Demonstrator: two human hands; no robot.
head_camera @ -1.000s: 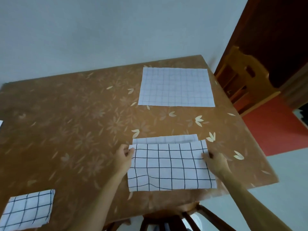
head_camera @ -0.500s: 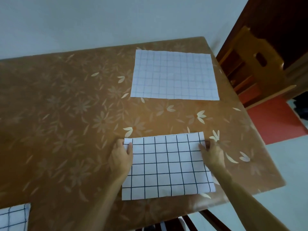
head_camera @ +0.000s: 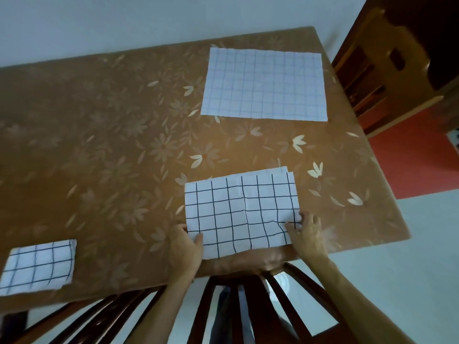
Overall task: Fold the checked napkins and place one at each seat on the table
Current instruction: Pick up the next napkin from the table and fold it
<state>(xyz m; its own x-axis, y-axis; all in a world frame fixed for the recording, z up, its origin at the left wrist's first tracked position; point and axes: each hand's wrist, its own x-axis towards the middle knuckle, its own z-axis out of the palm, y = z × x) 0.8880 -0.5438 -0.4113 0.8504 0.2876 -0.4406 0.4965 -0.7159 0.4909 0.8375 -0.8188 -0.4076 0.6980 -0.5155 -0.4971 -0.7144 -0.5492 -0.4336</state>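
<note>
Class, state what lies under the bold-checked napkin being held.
A lower layer of the napkin peeks out at its far edge, on the brown floral tablecloth. Anything else beneath is covered.

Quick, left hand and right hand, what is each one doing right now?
Left hand: pinches the near-left corner of the folded napkin in front.
Right hand: pinches the same napkin's near-right corner.

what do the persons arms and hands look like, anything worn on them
Both forearms are bare as far as the head view shows them, with no sleeve in sight. The left hand and the right hand wear no gloves, and no watch, bracelet or ring is visible.
</note>
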